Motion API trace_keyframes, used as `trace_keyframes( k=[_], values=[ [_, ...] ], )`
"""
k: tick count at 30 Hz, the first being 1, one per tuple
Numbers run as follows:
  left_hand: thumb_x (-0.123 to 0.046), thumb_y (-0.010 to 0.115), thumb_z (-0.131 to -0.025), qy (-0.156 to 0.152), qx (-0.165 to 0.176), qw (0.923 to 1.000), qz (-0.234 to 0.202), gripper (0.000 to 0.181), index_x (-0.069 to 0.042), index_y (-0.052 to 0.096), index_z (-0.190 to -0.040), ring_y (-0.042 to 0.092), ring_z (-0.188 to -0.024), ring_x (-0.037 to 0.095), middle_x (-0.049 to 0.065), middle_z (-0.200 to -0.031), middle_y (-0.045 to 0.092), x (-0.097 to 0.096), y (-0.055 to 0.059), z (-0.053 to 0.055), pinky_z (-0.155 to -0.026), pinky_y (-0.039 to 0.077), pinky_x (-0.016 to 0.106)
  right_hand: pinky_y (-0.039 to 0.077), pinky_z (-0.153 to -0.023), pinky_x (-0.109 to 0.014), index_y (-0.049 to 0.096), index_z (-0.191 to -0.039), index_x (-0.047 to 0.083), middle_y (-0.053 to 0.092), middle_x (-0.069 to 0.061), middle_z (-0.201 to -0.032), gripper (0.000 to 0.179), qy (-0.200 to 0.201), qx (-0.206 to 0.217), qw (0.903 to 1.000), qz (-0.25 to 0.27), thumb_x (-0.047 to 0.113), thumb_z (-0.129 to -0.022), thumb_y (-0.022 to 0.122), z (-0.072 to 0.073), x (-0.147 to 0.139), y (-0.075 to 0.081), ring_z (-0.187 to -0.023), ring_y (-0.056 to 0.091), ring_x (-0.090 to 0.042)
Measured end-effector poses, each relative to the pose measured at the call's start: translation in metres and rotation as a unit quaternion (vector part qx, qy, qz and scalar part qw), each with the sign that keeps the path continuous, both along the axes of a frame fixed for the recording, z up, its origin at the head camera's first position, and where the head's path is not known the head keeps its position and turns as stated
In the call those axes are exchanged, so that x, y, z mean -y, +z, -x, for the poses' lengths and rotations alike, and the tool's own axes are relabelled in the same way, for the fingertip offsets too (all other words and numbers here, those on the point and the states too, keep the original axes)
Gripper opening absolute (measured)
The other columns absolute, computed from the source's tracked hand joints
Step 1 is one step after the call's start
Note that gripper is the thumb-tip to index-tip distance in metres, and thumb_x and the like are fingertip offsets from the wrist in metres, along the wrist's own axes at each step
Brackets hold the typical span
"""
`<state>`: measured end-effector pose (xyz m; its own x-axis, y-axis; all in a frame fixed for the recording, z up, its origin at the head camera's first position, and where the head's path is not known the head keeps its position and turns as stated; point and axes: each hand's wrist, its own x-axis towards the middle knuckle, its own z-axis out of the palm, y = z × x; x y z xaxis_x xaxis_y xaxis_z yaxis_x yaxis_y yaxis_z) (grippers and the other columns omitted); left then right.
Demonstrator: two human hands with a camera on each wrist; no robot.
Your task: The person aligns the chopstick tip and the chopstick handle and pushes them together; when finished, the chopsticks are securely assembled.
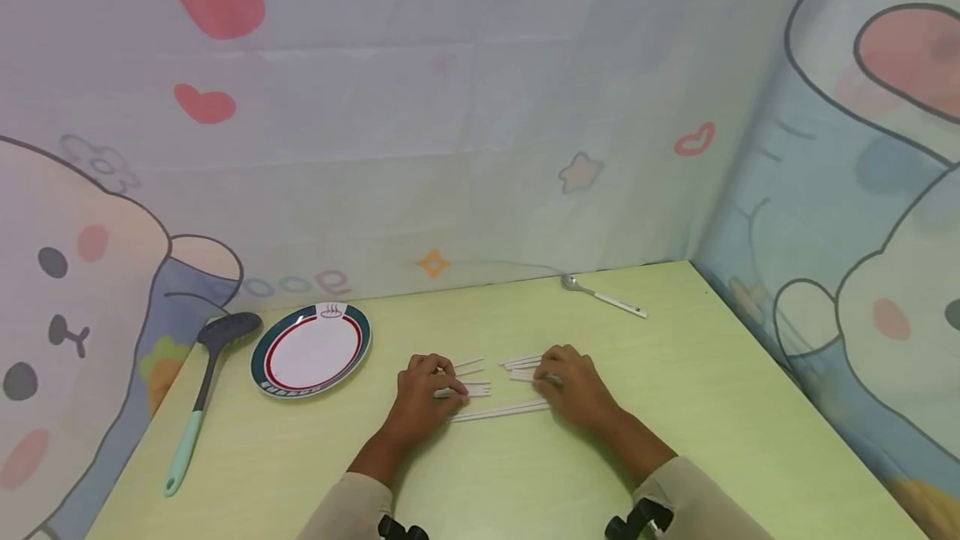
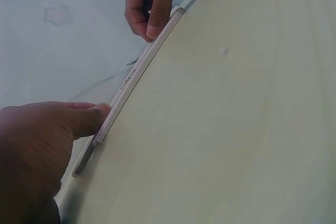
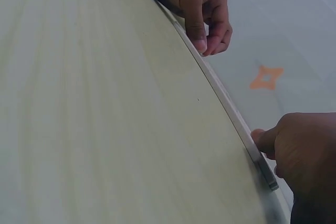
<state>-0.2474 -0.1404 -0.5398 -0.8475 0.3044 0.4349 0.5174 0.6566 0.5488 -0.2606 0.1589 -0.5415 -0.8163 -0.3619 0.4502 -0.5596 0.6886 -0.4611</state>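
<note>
Several slim white chopsticks lie in the middle of the table, between and under both hands. A long pair of chopsticks lies nearest the person, running from hand to hand. My left hand pinches a small bundle of chopsticks, whose ends stick out to its right. Opposite it, my right hand has thumb and fingers curled at other chopsticks, with ends pointing left. In the left wrist view, the thumb is against a square-sided stick with a darker end beyond it.
Left of the hands lies a white plate with a dark green rim. A dark ladle with a mint handle lies beside it at the left edge. A small spoon lies at the back right. Printed cloth stands behind the table.
</note>
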Motion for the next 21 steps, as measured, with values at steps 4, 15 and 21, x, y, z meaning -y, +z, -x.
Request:
trace_keyframes(
  k=[4, 15, 21],
  values=[
    [-0.012, 0.091, -0.087, 0.000, 0.008, 1.0000, -0.001, 0.011, -0.020, 0.085, -0.083, 0.053, -0.112, 0.027, 0.000, -0.107, 0.064, -0.0010, 0.0019, -0.0007, -0.087, 0.032, 0.046, 0.040, -0.083, -0.037, 0.082, -0.093, 0.015, 0.072, -0.001, -0.105, 0.005, 0.000, -0.008, 1.0000, 0.001, 0.010, -0.093, 0.084, -0.0001, -0.0012, -0.0013, -0.100, 0.063, -0.022],
    [-0.012, 0.090, -0.089, 0.006, 0.025, 0.9997, 0.007, 0.012, -0.021, 0.083, -0.082, 0.053, -0.113, 0.027, 0.000, -0.109, 0.064, -0.0015, 0.0021, -0.0011, -0.087, 0.032, 0.046, 0.039, -0.082, -0.038, 0.079, -0.087, 0.017, 0.072, -0.002, -0.105, 0.013, 0.004, 0.005, 0.9999, 0.011, 0.006, -0.092, 0.085, 0.0001, -0.0010, -0.0003, -0.101, 0.063, -0.023],
    [-0.012, 0.089, -0.090, 0.009, 0.021, 0.9997, 0.010, 0.009, -0.019, 0.085, -0.087, 0.053, -0.114, 0.027, -0.001, -0.110, 0.064, -0.0007, -0.0002, 0.0001, -0.089, 0.033, 0.047, 0.041, -0.084, -0.039, 0.079, -0.088, 0.017, 0.072, -0.001, -0.105, 0.013, 0.005, -0.003, 0.9999, 0.012, 0.007, -0.092, 0.085, -0.0003, -0.0011, 0.0004, -0.101, 0.063, -0.022]
  ],
)
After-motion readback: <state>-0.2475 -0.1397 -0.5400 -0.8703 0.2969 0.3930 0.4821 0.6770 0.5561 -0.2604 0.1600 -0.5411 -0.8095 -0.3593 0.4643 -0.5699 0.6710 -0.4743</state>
